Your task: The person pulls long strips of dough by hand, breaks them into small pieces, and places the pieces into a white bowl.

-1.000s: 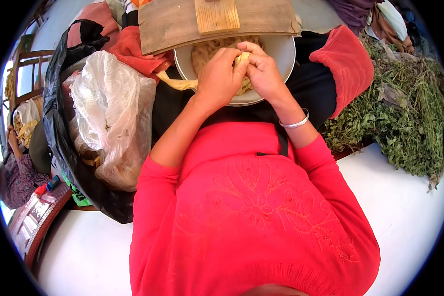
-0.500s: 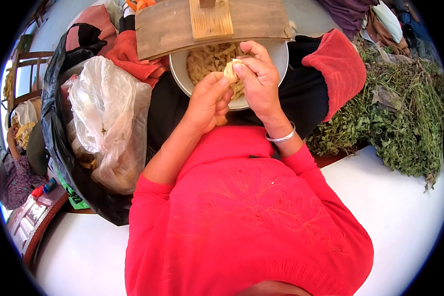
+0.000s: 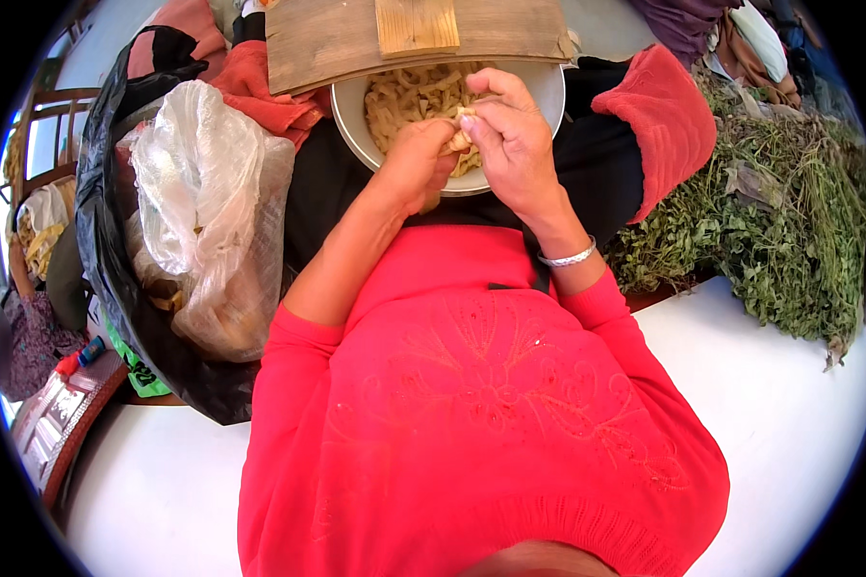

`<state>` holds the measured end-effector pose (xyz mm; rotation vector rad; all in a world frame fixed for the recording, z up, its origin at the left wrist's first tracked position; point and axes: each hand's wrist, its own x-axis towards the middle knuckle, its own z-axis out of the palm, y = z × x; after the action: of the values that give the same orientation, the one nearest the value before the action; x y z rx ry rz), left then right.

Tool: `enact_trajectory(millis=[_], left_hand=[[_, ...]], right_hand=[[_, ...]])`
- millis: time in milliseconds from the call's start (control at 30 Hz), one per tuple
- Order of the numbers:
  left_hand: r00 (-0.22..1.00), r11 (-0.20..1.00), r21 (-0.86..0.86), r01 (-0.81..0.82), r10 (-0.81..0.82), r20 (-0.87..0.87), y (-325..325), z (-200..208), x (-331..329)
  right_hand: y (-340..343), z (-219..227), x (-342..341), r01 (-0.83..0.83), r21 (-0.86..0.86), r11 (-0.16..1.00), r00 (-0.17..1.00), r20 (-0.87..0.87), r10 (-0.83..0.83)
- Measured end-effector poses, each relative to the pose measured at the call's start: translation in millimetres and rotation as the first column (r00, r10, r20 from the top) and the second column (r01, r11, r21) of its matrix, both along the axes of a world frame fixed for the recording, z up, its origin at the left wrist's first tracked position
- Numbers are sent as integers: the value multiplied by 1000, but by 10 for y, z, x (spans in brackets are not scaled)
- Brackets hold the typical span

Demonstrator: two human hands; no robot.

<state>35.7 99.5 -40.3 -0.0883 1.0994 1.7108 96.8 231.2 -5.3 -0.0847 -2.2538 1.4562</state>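
Between my two hands is a pale yellow, wrinkled strip point(image 3: 461, 135), pinched from both sides. My left hand point(image 3: 416, 162) is closed on its left end, with the fingers curled under. The thumb and forefinger of my right hand point(image 3: 518, 144) grip the other end. Both hands are over the near rim of a white bowl point(image 3: 347, 139), which holds many similar yellowish strips point(image 3: 393, 108). A wooden board point(image 3: 322, 43) with a lighter block point(image 3: 417, 27) on it covers the bowl's far part.
A clear plastic bag point(image 3: 202, 183) sits inside a black bag point(image 3: 101, 221) on my left. Dried green plants point(image 3: 779, 231) are heaped on my right. Red cloths point(image 3: 659, 125) lie on both sides of the bowl. Another person's patterned sleeve point(image 3: 34, 337) shows at far left.
My hands have drawn closer together around the strip and shifted slightly right. Less of the strip shows now. The board and bowl sit slightly higher in the picture.
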Motion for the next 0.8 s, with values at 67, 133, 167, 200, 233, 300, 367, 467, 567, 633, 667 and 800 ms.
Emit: enact_trajectory(millis=[67, 133, 167, 200, 233, 300, 367, 467, 567, 633, 667, 800], left_hand=[[995, 999, 47, 8, -12, 98, -63, 31, 65], [998, 1000, 8, 29, -29, -56, -155, 74, 136], [967, 998, -59, 24, -38, -253, -225, 91, 166], [897, 992, -122, 5, -59, -438, -259, 92, 180], [605, 987, -111, -118, -17, -796, -238, 43, 185], [122, 952, -182, -246, -156, -980, -227, 58, 117], [-181, 922, -216, -322, -284, -942, -218, 128, 20], [-290, 891, -296, -345, -401, -869, -200, 273, -48], [-239, 919, -251, -303, -328, -914, -163, 257, -101], [-71, 951, -211, -225, -232, -970, -174, 175, -152], [57, 971, -172, -166, -165, -985, -193, 110, -212], [16, 972, -152, -180, -151, -988, -219, 113, -182]], right_hand=[[39, -100, -31, 62, -274, 960, 998, 19, -59], [147, -325, -56, 108, -590, 800, 993, 33, -109], [126, -356, -9, 49, -687, 725, 999, 34, -36], [134, -397, 6, 42, -699, 714, 999, 41, -19], [157, -433, 21, 36, -711, 702, 999, 48, -2], [189, -388, 20, 25, -611, 791, 996, 81, 31], [275, -217, -2, 45, -468, 883, 986, 162, 35], [437, 41, 6, -62, -245, 967, 913, 378, 154], [514, 135, 19, -227, -95, 969, 797, 554, 241], [608, 115, 68, -338, 192, 921, 854, 474, 214], [663, 118, 59, -370, 341, 864, 882, 422, 211], [664, 7, 98, -316, 338, 886, 929, 297, 218]])
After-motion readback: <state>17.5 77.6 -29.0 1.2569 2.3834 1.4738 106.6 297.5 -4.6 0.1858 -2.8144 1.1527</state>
